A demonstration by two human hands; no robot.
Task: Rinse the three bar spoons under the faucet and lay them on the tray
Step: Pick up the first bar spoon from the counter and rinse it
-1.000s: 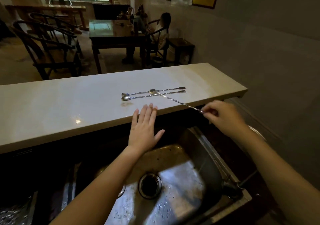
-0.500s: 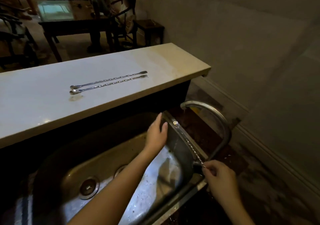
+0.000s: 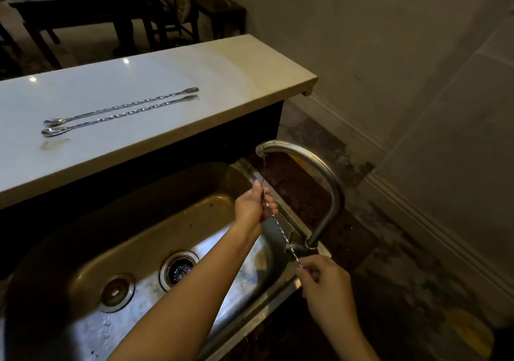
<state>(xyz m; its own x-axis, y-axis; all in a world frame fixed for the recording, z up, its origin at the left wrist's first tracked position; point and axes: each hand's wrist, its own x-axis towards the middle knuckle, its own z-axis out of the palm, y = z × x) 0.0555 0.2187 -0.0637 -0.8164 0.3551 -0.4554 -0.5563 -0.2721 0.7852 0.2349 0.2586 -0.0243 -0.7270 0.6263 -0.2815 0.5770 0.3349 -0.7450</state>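
A twisted steel bar spoon (image 3: 283, 238) slants over the right rim of the sink (image 3: 91, 252). My right hand (image 3: 325, 285) pinches its lower end. My left hand (image 3: 254, 206) closes around its upper end, right under the spout of the curved faucet (image 3: 319, 171), where a thin stream of water falls. Two more bar spoons lie side by side on the white counter (image 3: 236, 88): the farther bar spoon (image 3: 122, 106) and the nearer bar spoon (image 3: 119, 115), bowls to the left. No tray is in view.
The steel sink has a drain (image 3: 179, 270) and a second round fitting (image 3: 116, 292) in its wet floor. The counter ledge overhangs the sink's far side. A grey wall (image 3: 389, 54) rises at the right. A dark table and chairs (image 3: 83, 12) stand beyond the counter.
My right hand carried the spoon from the counter down to the faucet. My left hand moved from the counter edge to grip the spoon's upper end. Water now runs.
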